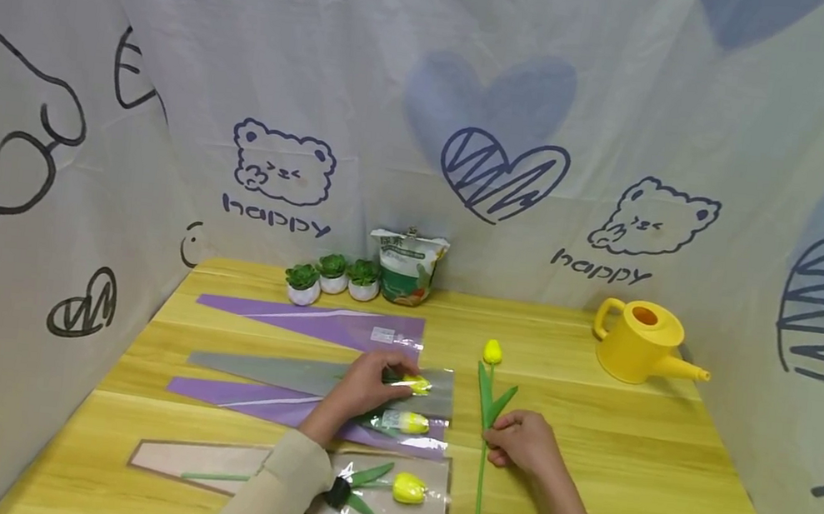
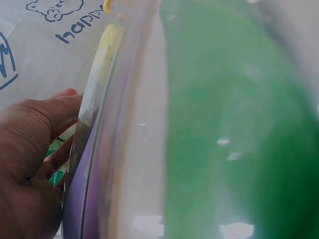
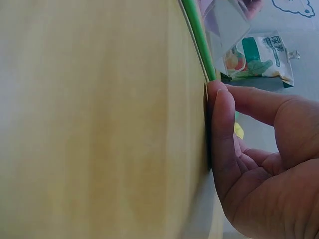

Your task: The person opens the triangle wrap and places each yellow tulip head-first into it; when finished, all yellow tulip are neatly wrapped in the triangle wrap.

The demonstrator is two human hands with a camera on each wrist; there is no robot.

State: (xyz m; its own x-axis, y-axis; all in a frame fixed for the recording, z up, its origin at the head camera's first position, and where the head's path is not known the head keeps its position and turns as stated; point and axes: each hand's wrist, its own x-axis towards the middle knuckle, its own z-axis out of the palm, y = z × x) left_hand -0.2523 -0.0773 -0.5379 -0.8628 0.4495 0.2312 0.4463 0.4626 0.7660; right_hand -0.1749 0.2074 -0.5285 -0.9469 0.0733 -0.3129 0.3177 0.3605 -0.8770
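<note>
My right hand (image 1: 524,443) pinches the green stem of an artificial yellow tulip (image 1: 493,352) between thumb and forefinger. This tulip lies lengthwise on the table, bloom toward the back; the right wrist view shows its stem (image 3: 199,42) at the fingertips. My left hand (image 1: 369,382) rests over a grey wrapping sleeve (image 1: 249,367), thumb and fingers spread around the yellow bloom (image 1: 417,385) inside. Nearer me, a purple sleeve (image 1: 232,395) contains another tulip (image 1: 413,423). Below that, a beige-edged clear sleeve (image 1: 165,455) contains a tulip (image 1: 409,488), partly hidden by my left forearm.
Another purple sleeve (image 1: 314,324) lies farthest back. Behind it stand small potted succulents (image 1: 332,274) and a green-white bag (image 1: 407,269) closed with a clip. A yellow watering can (image 1: 640,344) stands at the back right. Printed cloth (image 1: 398,105) encloses the table (image 1: 624,464).
</note>
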